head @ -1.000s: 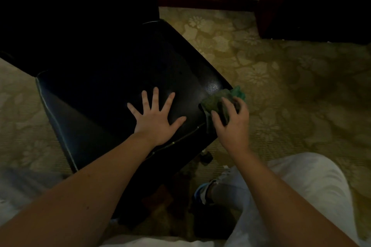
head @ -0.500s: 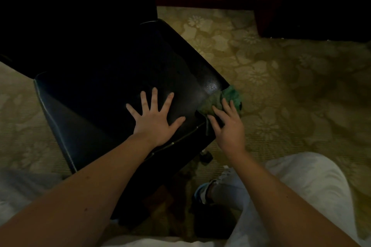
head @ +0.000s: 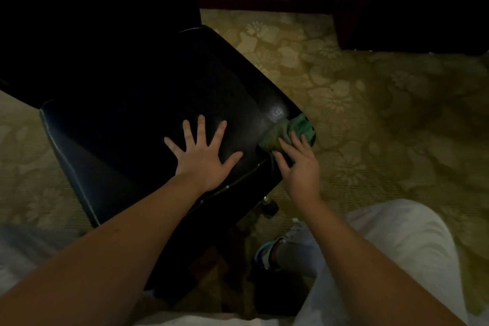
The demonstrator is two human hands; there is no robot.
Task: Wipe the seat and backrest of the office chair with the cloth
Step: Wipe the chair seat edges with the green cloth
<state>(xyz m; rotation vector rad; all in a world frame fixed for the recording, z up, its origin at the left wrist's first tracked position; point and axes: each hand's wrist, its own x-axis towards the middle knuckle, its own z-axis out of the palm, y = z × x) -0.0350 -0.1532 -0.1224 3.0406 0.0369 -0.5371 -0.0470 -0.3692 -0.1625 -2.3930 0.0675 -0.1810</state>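
A black leather office chair fills the left of the view; its seat [head: 148, 103] is glossy, its backrest [head: 92, 2] rises dark at the top left. My left hand [head: 202, 155] rests flat on the seat near its front edge, fingers spread. A crumpled green cloth [head: 289, 131] lies on the seat's right front corner. My right hand [head: 299, 164] presses on the cloth with fairly straight fingers, covering its near part.
Patterned beige carpet [head: 370, 114] surrounds the chair. A dark wooden cabinet [head: 412, 0] stands at the back right, a white wall with dark skirting behind. A chair caster [head: 270, 206] shows under the seat. My knees in light trousers are at the bottom.
My right hand slid a little left along the seat's corner with the cloth, and its fingers straightened over it. My left hand stayed put.
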